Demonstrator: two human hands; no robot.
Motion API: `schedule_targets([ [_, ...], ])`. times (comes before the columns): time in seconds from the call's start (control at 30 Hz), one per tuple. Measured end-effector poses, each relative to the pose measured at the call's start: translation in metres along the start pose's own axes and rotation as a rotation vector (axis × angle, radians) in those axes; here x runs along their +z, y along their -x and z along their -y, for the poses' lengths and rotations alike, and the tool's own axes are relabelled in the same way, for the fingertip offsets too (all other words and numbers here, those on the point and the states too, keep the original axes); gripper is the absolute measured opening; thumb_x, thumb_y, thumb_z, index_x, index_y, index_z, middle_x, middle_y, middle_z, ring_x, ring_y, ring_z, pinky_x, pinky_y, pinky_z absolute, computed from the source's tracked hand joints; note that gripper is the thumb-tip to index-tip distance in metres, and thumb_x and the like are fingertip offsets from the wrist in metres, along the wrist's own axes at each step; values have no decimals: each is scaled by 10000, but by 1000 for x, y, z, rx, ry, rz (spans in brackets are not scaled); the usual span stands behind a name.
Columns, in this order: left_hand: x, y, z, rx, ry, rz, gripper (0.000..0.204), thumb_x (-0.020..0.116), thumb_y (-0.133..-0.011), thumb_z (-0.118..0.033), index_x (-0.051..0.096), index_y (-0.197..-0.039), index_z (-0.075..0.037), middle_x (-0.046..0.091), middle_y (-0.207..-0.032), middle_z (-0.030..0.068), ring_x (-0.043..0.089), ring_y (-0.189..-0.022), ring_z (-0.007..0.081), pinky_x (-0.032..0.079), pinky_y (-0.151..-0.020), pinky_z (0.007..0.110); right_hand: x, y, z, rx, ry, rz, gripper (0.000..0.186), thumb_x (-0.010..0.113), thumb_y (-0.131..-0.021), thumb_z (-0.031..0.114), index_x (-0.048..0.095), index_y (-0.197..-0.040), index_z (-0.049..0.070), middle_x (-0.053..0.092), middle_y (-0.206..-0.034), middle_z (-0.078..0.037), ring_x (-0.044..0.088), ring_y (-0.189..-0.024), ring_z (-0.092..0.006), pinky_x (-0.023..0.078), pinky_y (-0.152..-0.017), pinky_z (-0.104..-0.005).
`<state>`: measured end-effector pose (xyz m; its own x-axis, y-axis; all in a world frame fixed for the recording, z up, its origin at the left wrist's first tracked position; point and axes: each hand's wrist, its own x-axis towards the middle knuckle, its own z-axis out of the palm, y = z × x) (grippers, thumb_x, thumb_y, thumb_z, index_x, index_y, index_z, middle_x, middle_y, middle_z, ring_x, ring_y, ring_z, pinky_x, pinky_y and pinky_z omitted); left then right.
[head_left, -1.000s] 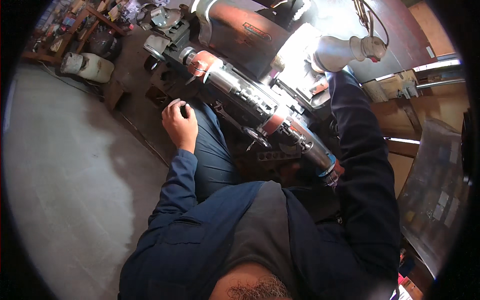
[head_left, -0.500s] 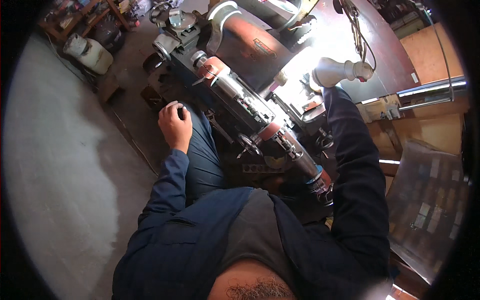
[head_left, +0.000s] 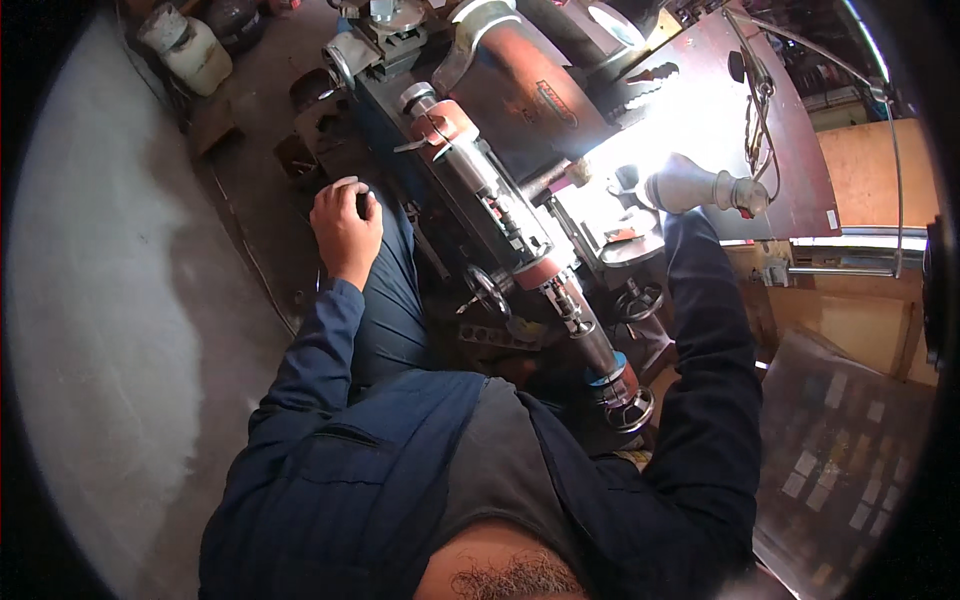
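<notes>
My left hand (head_left: 347, 230) rests at my left knee (head_left: 390, 290). Its fingers are curled, and a small dark patch shows between thumb and forefinger; whether that is an object I cannot make out. My right sleeve (head_left: 705, 290) reaches forward under the grey lamp head (head_left: 690, 185). The lamp and its strong glare hide my right hand, so its fingers and anything in them are not visible. In front of me lies a machine tool with a long metal spindle assembly (head_left: 500, 205), a handwheel (head_left: 487, 290) and a large reddish-brown rounded housing (head_left: 540, 85).
A dark red metal panel (head_left: 800, 190) stands behind the lamp, beside a hanging chain (head_left: 760, 90). Far left on the floor is a pale gas cylinder (head_left: 190, 50). To the right are a wooden board (head_left: 880, 175) and a plastic-covered case (head_left: 840, 450). Another handwheel (head_left: 630, 410) sits near my torso.
The whole view has shifted, so the lamp and right sleeve appear lower and farther right. My left hand stays at the knee with its fingers curled.
</notes>
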<state>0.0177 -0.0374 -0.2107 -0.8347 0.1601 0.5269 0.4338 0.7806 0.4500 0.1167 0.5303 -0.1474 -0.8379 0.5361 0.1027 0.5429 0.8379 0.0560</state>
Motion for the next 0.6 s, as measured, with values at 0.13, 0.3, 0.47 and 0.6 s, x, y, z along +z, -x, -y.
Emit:
schedule_targets([
  [0.13, 0, 3, 1, 6, -2, 2, 178, 682, -775, -145, 607, -933, -113, 636, -1074, 24, 574, -1049, 273, 459, -871, 445, -20, -6, -19, 3, 15, 48, 224, 570, -869, 237, 661, -977, 63, 697, -894, -162, 674, -851, -324, 533, -787, -423],
  [0.3, -1, 3, 2, -27, -15, 10, 166, 679, -784, -154, 606, -929, -119, 630, -1079, 14, 568, -1060, 268, 456, -862, 444, -35, -16, -36, 1, 22, 99, 222, 572, -867, 236, 661, -976, 64, 697, -894, -162, 674, -852, -324, 534, -787, -423],
  [0.47, 2, 1, 0, -7, -12, -4, 169, 682, -783, -157, 602, -926, -115, 628, -1068, 20, 567, -1060, 271, 453, -852, 445, -29, -21, -44, 1, 27, 121, 220, 575, -864, 234, 662, -976, 66, 697, -895, -162, 675, -854, -324, 534, -788, -423],
  [0.6, 1, -1, -1, -21, -32, 17, 172, 679, -781, -148, 598, -927, -107, 626, -1069, 30, 568, -1057, 278, 453, -852, 444, -24, -25, -47, -8, 16, 136, 219, 577, -862, 233, 662, -975, 66, 697, -895, -161, 675, -855, -324, 535, -788, -423],
])
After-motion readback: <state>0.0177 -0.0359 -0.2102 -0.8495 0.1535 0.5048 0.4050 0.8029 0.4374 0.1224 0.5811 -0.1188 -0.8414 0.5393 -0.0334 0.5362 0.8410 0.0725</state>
